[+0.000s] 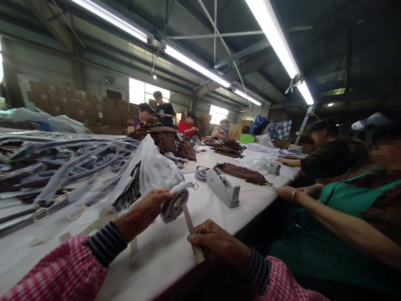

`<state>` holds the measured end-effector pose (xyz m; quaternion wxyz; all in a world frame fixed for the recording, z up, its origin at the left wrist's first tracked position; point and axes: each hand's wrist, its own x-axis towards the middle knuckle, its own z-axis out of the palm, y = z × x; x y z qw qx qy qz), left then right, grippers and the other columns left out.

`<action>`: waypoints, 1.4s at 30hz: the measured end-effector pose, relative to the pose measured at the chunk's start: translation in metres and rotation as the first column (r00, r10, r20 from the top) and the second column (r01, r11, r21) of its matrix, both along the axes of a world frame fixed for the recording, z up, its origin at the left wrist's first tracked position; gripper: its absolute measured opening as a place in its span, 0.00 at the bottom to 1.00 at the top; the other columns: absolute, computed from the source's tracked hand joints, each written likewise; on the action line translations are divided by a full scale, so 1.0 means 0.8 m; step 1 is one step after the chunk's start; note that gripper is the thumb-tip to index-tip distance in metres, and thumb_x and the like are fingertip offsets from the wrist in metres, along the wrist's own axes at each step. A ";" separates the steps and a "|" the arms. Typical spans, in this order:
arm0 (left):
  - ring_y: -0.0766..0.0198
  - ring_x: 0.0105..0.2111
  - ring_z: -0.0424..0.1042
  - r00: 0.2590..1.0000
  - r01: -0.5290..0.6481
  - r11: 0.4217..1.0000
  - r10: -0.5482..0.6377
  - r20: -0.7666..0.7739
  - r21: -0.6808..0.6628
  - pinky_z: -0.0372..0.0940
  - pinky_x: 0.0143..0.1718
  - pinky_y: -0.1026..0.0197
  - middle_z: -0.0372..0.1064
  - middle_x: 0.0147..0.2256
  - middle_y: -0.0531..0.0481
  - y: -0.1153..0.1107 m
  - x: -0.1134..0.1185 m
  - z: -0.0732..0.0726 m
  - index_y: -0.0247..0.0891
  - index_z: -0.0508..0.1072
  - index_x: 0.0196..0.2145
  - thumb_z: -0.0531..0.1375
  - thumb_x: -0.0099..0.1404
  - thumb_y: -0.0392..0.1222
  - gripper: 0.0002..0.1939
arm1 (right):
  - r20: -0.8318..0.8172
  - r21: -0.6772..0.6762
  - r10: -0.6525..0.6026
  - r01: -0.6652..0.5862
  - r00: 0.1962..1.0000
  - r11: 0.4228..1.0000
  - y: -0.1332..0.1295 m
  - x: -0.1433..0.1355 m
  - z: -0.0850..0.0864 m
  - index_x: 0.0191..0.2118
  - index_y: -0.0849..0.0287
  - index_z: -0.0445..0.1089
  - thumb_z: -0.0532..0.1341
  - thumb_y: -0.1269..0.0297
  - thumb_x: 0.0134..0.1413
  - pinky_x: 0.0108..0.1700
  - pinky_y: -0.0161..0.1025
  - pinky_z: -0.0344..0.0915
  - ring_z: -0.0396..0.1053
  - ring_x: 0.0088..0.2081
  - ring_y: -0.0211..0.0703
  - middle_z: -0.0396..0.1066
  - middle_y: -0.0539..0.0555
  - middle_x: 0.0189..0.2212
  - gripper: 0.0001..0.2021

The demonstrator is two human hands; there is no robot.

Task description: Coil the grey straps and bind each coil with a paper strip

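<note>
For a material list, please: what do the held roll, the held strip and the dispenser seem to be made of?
Roll: outside, seemingly soft plastic film, greyish, cloudy, slightly shiny; the inside material stays unclear.
Strip: probably paper or masking tape, since it looks beige, flat and dull.
Dispenser: likely hard plastic, smooth grey with clean edges, though painted metal is possible.

Pink-and-white checked sleeves end in dark, striped cuffs.
</note>
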<state>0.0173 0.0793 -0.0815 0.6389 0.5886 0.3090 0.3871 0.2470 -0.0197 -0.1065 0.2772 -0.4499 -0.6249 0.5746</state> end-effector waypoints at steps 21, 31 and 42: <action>0.63 0.29 0.65 0.997 0.042 0.998 -0.039 -0.060 0.055 0.57 0.33 0.62 0.74 0.30 0.50 -0.012 0.011 -0.007 0.34 0.79 0.34 0.69 0.61 0.51 0.15 | 0.094 0.107 -0.004 -0.006 0.996 0.994 0.040 -0.008 0.011 0.21 0.61 0.66 0.62 0.62 0.61 0.18 0.30 0.50 0.55 0.15 0.28 0.61 0.44 0.14 0.17; 0.63 0.30 0.63 0.996 -0.041 0.992 0.050 -0.071 0.116 0.56 0.34 0.60 0.69 0.29 0.52 -0.023 0.018 -0.009 0.35 0.76 0.26 0.69 0.59 0.51 0.16 | -0.047 0.202 -0.028 0.037 0.998 0.979 0.031 0.006 -0.002 0.32 0.62 0.71 0.55 0.47 0.69 0.18 0.30 0.52 0.59 0.16 0.31 0.68 0.48 0.21 0.23; 0.61 0.28 0.68 0.999 0.029 0.999 -0.030 -0.042 -0.031 0.59 0.33 0.60 0.77 0.29 0.44 -0.027 0.018 -0.007 0.31 0.81 0.32 0.70 0.59 0.55 0.20 | 0.057 0.826 -0.114 0.017 0.992 0.564 -0.004 -0.004 -0.020 0.56 0.55 0.69 0.69 0.55 0.60 0.40 0.38 0.69 0.71 0.42 0.46 0.72 0.56 0.43 0.22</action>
